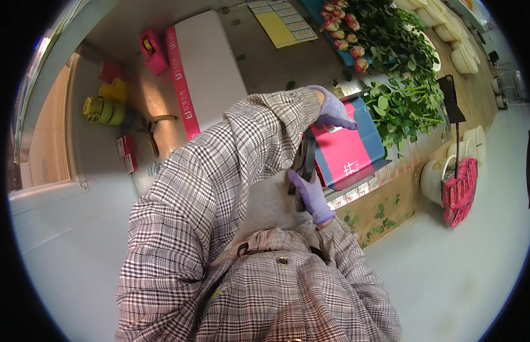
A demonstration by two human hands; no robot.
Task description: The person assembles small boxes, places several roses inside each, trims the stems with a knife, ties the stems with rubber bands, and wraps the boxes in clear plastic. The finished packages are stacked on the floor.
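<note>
A corrugated cardboard wrap (346, 139), pink in the middle with dark blue bands, lies around leafy stems before me. My left hand (333, 112), in a purple glove, holds its far left edge with a finger lying over the top; the other fingers are hidden. At the wrap's near left end my right hand (313, 197), also gloved, grips a black hand tool (307, 160) that looks like a stapler. My sleeve and the wrap partly cover the tool. Green rose stems (404, 109) stick out from the wrap's right end.
Pink-and-white roses (348, 36) lie at the back right. A white board with pink edging (209, 64), a pink tape dispenser (154, 51) and a yellow-green tape roll (103, 111) are to the left. White buckets (436, 181) and pink wraps (459, 192) stand right.
</note>
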